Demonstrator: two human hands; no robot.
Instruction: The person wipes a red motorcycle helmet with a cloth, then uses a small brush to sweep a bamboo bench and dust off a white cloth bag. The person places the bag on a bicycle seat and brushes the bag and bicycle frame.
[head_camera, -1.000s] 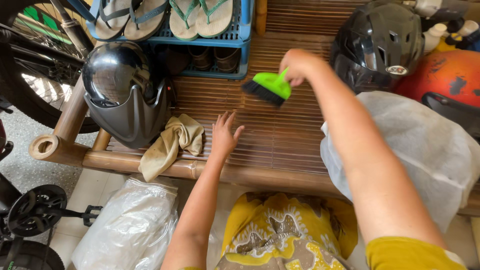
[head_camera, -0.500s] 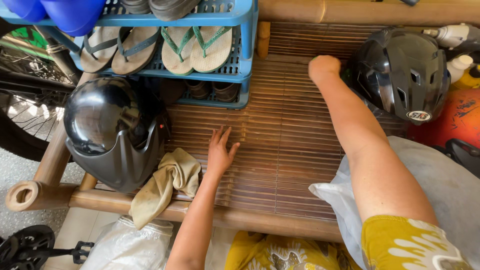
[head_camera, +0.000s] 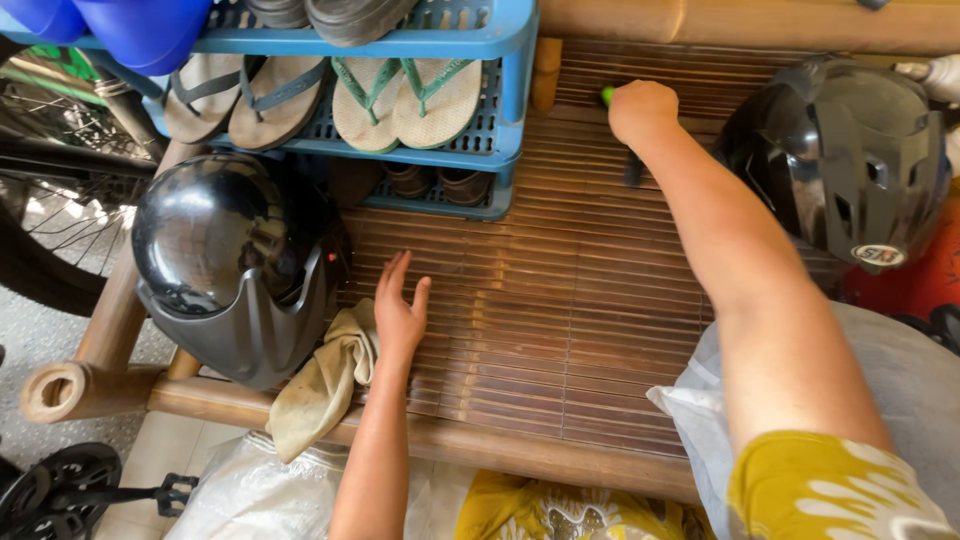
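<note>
Item: brush (head_camera: 607, 96), green, mostly hidden; we are gripping it in our right hand (head_camera: 642, 110), fist closed, arm stretched to 12 o'clock so the bristles are reaching the far slats of the desk (head_camera: 560, 330). Left hand (head_camera: 398, 318): lying flat, fingers spread, holding nothing, probably bracing us, touching a rag (head_camera: 325, 385) at its 8 o'clock. Helmets (head_camera: 225, 265) are sitting at 9 and 2 o'clock; shoe rack (head_camera: 490, 90) at 11.

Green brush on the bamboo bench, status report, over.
Right hand gripping green brush, mostly hidden, far back. Left hand flat on bamboo bench, beside rag. Black helmet close by right arm.
</note>
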